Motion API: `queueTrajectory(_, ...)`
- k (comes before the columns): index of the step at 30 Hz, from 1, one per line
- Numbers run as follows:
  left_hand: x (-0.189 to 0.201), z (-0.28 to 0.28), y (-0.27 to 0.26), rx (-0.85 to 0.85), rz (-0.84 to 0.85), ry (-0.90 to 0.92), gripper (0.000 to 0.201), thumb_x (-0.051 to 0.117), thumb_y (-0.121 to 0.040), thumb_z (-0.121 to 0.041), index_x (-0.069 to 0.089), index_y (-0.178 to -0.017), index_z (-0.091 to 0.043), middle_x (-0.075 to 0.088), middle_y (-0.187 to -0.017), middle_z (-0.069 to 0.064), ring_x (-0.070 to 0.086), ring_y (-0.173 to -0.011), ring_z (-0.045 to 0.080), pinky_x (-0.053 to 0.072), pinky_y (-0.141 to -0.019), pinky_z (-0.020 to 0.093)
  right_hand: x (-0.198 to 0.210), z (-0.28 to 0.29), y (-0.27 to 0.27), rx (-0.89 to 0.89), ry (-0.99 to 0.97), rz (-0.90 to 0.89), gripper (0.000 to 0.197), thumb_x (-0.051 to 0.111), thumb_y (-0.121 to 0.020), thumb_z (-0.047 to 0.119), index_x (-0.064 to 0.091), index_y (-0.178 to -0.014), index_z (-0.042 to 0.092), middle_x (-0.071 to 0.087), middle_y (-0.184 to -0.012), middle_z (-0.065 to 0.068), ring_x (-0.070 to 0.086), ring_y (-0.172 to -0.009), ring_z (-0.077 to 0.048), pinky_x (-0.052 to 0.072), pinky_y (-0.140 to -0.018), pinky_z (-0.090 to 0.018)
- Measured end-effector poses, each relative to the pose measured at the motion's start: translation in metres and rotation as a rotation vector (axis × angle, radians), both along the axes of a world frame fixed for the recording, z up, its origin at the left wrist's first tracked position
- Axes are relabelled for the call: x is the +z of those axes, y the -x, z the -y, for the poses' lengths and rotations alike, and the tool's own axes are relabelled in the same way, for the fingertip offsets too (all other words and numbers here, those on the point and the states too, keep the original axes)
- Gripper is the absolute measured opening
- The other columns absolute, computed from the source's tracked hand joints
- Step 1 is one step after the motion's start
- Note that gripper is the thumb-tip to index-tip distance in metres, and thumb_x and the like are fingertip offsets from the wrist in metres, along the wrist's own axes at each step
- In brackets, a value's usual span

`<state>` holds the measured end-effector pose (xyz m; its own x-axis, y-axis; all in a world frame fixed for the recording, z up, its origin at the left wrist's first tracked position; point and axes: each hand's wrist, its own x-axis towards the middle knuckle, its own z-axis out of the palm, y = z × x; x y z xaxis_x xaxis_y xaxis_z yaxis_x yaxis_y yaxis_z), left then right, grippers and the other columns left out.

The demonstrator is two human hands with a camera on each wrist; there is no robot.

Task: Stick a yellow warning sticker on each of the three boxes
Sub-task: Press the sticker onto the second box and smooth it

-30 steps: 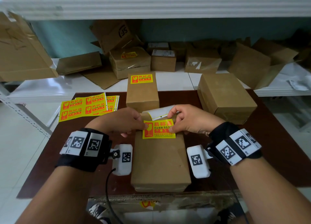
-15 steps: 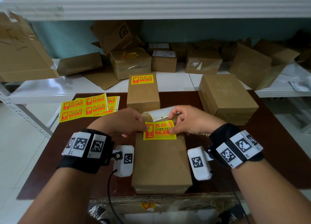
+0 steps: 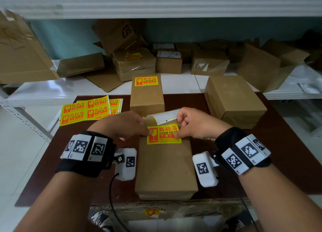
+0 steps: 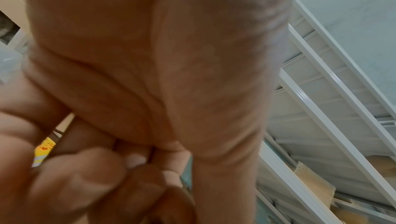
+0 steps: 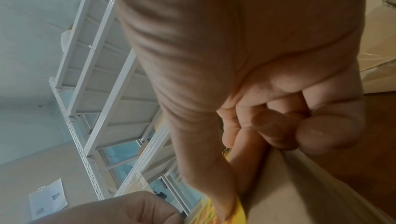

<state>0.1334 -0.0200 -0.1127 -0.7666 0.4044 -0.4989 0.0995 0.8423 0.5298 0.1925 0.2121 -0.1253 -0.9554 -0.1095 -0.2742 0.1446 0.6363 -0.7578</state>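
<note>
My left hand and right hand pinch the yellow sticker onto the near box; right fingers apparently also clasp the peeled backing.

The dark brown table carries three cardboard boxes: the near box, the far box behind it, and the right box. Yellow sticker sheets lie at its far left corner

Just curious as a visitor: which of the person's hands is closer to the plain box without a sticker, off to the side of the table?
Right. The right hand sits just beside the plain box; the left hand is across the near box, farther away.
</note>
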Motion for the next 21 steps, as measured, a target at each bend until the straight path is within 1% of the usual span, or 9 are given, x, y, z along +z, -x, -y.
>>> queueTrajectory(2, 0.000, 0.001, 0.000, 0.001, 0.000, 0.001, 0.032, 0.073, -0.086, -0.046, 0.064, -0.072, -0.018, 0.053, -0.066, -0.001, 0.054, -0.066, 0.016, 0.049, -0.062, 0.030, -0.001, 0.000, 0.000, 0.006, -0.007, 0.000, 0.042, 0.087, -0.073, 0.009, 0.051, -0.091, 0.019, 0.062, -0.077, -0.005, 0.054, -0.070, -0.019, 0.043, -0.069, -0.037)
queueTrajectory(6, 0.000, 0.002, 0.001, 0.000, 0.001, 0.009, 0.035, 0.073, -0.085, -0.048, 0.062, -0.069, -0.019, 0.054, -0.068, -0.002, 0.055, -0.071, 0.016, 0.050, -0.064, 0.031, 0.000, -0.001, 0.001, 0.018, -0.022, -0.002, 0.041, 0.087, -0.073, 0.011, 0.051, -0.093, 0.019, 0.062, -0.076, -0.003, 0.055, -0.069, -0.017, 0.044, -0.069, -0.036)
queueTrajectory(7, 0.000, 0.003, 0.001, 0.000, -0.001, 0.008, 0.036, 0.073, -0.085, -0.048, 0.061, -0.069, -0.019, 0.054, -0.068, -0.003, 0.054, -0.070, 0.016, 0.049, -0.063, 0.030, 0.000, -0.001, 0.001, 0.025, -0.028, 0.002, 0.041, 0.087, -0.074, 0.011, 0.051, -0.093, 0.019, 0.061, -0.075, -0.002, 0.054, -0.068, -0.016, 0.044, -0.067, -0.036)
queueTrajectory(9, 0.000, 0.003, 0.001, -0.004, -0.006, 0.008, 0.036, 0.073, -0.085, -0.048, 0.060, -0.069, -0.018, 0.052, -0.066, -0.003, 0.052, -0.067, 0.015, 0.047, -0.061, 0.029, 0.001, -0.002, 0.000, 0.032, -0.031, 0.010, 0.041, 0.086, -0.075, 0.009, 0.050, -0.091, 0.017, 0.056, -0.069, 0.001, 0.048, -0.060, -0.012, 0.040, -0.061, -0.032)
queueTrajectory(10, 0.000, 0.003, 0.001, -0.007, -0.009, 0.010, 0.036, 0.072, -0.086, -0.048, 0.060, -0.069, -0.018, 0.052, -0.066, -0.003, 0.052, -0.067, 0.015, 0.046, -0.061, 0.029, 0.002, -0.004, 0.000, 0.030, -0.023, 0.013, 0.041, 0.086, -0.076, 0.008, 0.048, -0.090, 0.017, 0.052, -0.065, 0.004, 0.043, -0.056, -0.010, 0.036, -0.056, -0.028)
queueTrajectory(12, 0.000, 0.003, 0.002, -0.008, -0.008, 0.009, 0.037, 0.072, -0.086, -0.048, 0.059, -0.069, -0.018, 0.051, -0.067, -0.003, 0.052, -0.068, 0.015, 0.047, -0.062, 0.029, 0.002, -0.006, -0.001, 0.025, -0.016, 0.018, 0.043, 0.086, -0.076, 0.008, 0.045, -0.086, 0.018, 0.045, -0.059, 0.007, 0.034, -0.051, -0.007, 0.029, -0.051, -0.026)
queueTrajectory(15, -0.001, 0.004, 0.002, -0.008, -0.003, 0.012, 0.037, 0.071, -0.087, -0.048, 0.058, -0.069, -0.019, 0.050, -0.065, -0.004, 0.052, -0.066, 0.014, 0.049, -0.063, 0.029, 0.001, -0.008, 0.000, 0.020, -0.024, 0.016, 0.046, 0.086, -0.076, 0.009, 0.042, -0.081, 0.020, 0.041, -0.058, 0.009, 0.032, -0.050, -0.007, 0.027, -0.051, -0.026)
queueTrajectory(18, -0.001, 0.005, 0.003, -0.019, 0.012, 0.014, 0.037, 0.070, -0.087, -0.050, 0.059, -0.066, -0.022, 0.050, -0.063, -0.004, 0.052, -0.065, 0.015, 0.051, -0.066, 0.030, -0.002, -0.011, 0.002, 0.014, -0.008, 0.021, 0.048, 0.086, -0.076, 0.009, 0.040, -0.079, 0.021, 0.039, -0.056, 0.011, 0.030, -0.049, -0.006, 0.026, -0.050, -0.025)
queueTrajectory(21, -0.003, 0.006, 0.004, -0.019, 0.026, -0.007, 0.038, 0.071, -0.087, -0.049, 0.059, -0.061, -0.024, 0.048, -0.057, -0.007, 0.051, -0.060, 0.014, 0.050, -0.064, 0.030, -0.004, -0.015, 0.003, 0.006, 0.011, 0.041, 0.048, 0.087, -0.075, 0.010, 0.041, -0.080, 0.020, 0.039, -0.054, 0.012, 0.030, -0.048, -0.005, 0.027, -0.050, -0.024)
